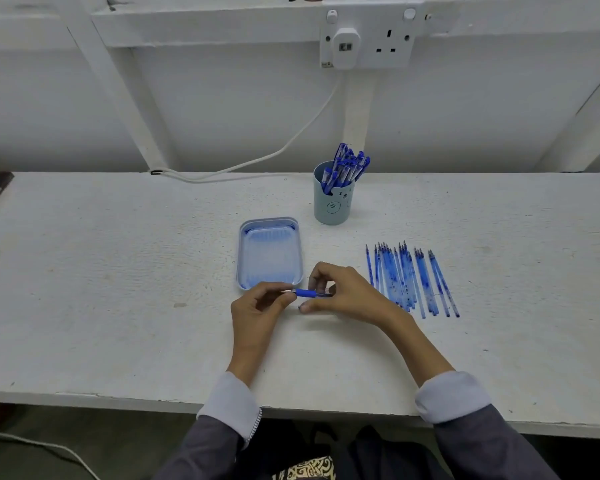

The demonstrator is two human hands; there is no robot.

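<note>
Two hands are working over the white table (118,271), and between them one blue pen (307,293) is lying level, pointing left, just off the near right corner of the tray. The left hand (257,308) is pinching the pen's metal tip end between thumb and forefinger, its other fingers curled under. The right hand (347,292) is gripping the barrel end, fingers bent round it from above and the thumb reaching along below.

One pale blue tray (269,221) is sitting just beyond the hands, its bottom stained with blue ink. One light blue cup (331,209) with a bear face is standing farther back and to the right, holding a bundle of blue capped pens (347,166). They are overlapping too much to count, perhaps ten. On the right, one row of thin blue refills (409,282) is lying side by side, roughly twenty, several crossing each other.

On the far wall one double socket (392,43) is carrying one white plug (345,46), and one white cable (291,143) is trailing down to the left.
</note>
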